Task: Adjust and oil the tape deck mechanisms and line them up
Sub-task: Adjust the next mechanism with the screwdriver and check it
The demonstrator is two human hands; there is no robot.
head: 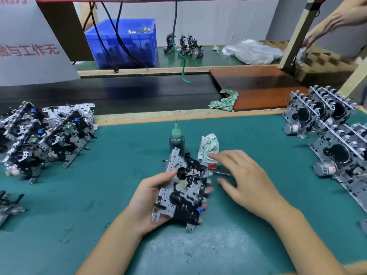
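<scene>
The left hand (151, 197) is holding one tape deck mechanism (183, 190) above the middle of the green desk (99, 195), its grip wrapping the metal plate with the thumb lying on the face and fingertips showing past the right edge. The right hand (244, 180) is hovering just beside it, its grip wide and holding nothing, fingers blurred. Behind the mechanism an oil bottle (176, 140) is standing upright, a crumpled cloth (208, 147) lying next to it. A row of mechanisms (327, 124) is standing along the desk's right edge, and a cluster of mechanisms (47, 133) is crowding the far left corner.
</scene>
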